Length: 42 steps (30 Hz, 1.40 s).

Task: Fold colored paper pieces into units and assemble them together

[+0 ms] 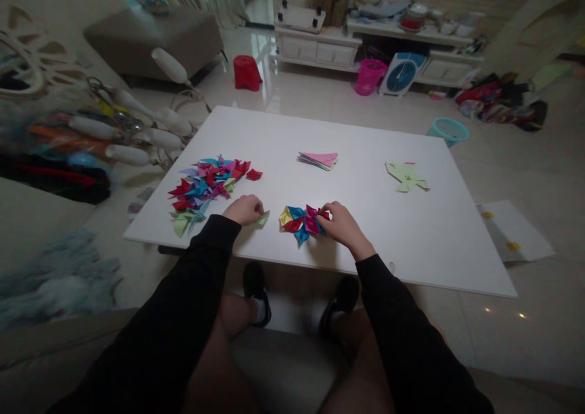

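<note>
My left hand (245, 209) is closed in a pinch on a small pale green folded paper piece (262, 219) near the front edge of the white table (365, 231). My right hand (340, 224) is closed on the right side of a multicoloured assembly of folded paper pieces (299, 221), made of yellow, red, blue and magenta units. A heap of loose folded paper pieces (205, 188) in red, blue, purple and green lies just left of my left hand.
A small stack of pink and green folded paper (319, 158) lies mid-table, and pale green pieces (406, 176) lie to the right. White paper sheets (514, 231) lie on the floor at right. A rack with scissors and tools (119, 127) stands left.
</note>
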{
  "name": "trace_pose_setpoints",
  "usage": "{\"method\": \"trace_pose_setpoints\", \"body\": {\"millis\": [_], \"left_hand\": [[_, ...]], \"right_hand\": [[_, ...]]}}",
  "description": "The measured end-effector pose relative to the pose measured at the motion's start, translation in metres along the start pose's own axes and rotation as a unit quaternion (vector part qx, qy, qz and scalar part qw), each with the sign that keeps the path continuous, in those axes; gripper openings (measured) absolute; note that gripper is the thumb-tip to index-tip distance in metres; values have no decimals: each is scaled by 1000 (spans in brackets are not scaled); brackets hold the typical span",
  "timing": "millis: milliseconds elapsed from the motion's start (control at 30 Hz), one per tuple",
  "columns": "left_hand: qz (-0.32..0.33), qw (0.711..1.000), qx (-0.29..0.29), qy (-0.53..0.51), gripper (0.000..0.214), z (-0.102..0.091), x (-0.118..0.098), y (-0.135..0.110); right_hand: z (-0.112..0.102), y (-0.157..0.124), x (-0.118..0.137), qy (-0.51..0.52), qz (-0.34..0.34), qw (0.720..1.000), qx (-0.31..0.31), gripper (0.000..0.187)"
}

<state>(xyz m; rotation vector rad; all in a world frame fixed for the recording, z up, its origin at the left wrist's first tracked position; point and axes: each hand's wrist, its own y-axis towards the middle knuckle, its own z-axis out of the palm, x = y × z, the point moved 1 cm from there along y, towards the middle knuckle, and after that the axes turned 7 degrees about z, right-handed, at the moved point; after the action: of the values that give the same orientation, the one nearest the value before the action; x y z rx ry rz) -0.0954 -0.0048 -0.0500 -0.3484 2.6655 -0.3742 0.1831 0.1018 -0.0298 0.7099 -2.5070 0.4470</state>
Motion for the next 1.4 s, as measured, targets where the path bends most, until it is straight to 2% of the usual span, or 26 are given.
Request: {"method": "trace_pose_setpoints", "body": {"millis": [100, 233, 367, 500, 600, 767, 1033, 1400], "left_hand": [[42, 998, -52, -19, 19, -6, -19, 2], [91, 989, -97, -56, 16, -6, -57, 6], [154, 978, -101, -99, 12, 0, -94, 9], [205, 963, -103, -143, 13, 9, -117, 12], [228, 955, -114, -150, 15, 15, -121, 15], [247, 944, -140, -168, 21, 18, -120, 22], [279, 932, -127, -192, 24, 19, -122, 29], [303, 925, -114, -198, 23, 15, -119, 20]], "right_hand": [[-2, -2, 3, -2, 0, 1000, -1, 14], [0, -4, 5, 10, -13, 1000, -13, 14], [3, -3, 9, 65, -40, 996, -47, 12], [2, -3, 14, 101, -77, 987, -94, 14], [0, -4, 15, 93, -98, 985, -107, 11], [0, -3, 4, 49, -89, 989, -106, 8], [6, 4, -1, 45, -75, 992, -86, 5], [13, 5, 2, 39, -57, 994, -84, 5]]}}
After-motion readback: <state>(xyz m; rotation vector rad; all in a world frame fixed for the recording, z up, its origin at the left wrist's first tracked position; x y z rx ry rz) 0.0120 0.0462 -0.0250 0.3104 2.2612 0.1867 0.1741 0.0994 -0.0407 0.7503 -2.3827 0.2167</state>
